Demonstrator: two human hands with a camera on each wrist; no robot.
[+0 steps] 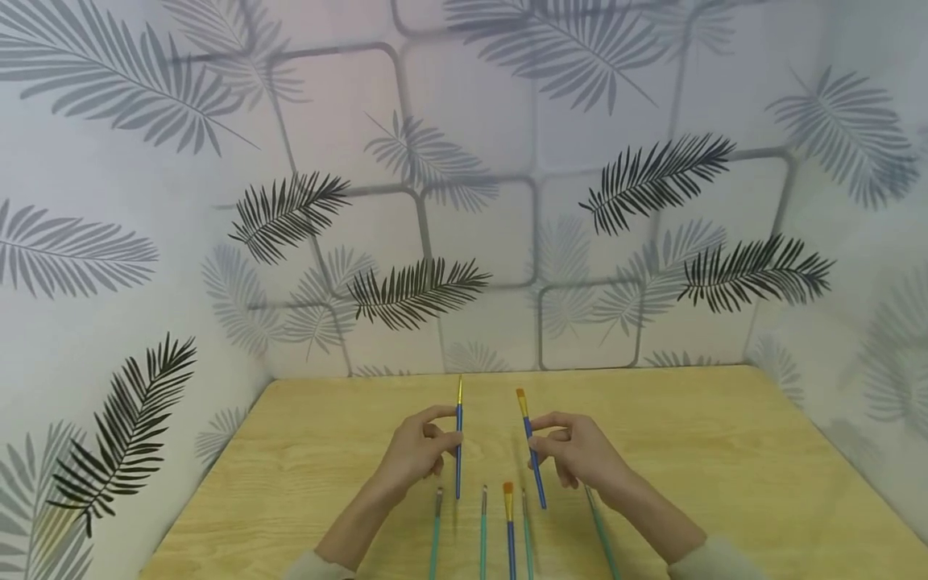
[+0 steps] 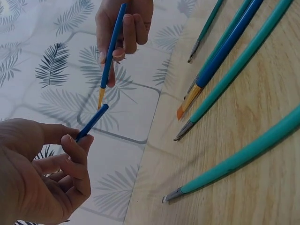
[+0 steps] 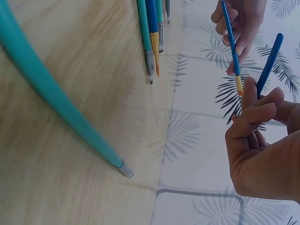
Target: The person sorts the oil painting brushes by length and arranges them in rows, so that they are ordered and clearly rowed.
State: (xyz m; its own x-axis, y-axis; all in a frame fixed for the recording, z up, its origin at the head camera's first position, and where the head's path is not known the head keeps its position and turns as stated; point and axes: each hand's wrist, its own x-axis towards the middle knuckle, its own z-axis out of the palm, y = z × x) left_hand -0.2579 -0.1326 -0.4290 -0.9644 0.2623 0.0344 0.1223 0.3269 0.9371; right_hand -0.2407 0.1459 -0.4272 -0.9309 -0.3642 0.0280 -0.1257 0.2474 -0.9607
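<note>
My left hand (image 1: 419,448) pinches a blue paintbrush (image 1: 459,435) between thumb and fingers, bristles up and nearly upright above the table. Opposite it, my right hand (image 1: 576,448) grips a second blue paintbrush (image 1: 535,461) with a flat orange tip, leaning slightly to the left at its top. A gap separates the two brushes in the head view. In the left wrist view the blue handle end (image 2: 93,122) sticks out past the fingertips of my left hand. The right wrist view shows the other blue handle (image 3: 270,65) rising from my right fingers.
Below the hands, several brushes lie on the wooden table (image 1: 326,451): green-handled ones such as one at the left (image 1: 435,536) and one at the right (image 1: 602,536), plus a blue one with a flat orange tip (image 1: 511,532). A leaf-patterned wall covering (image 1: 486,338) stands behind the table.
</note>
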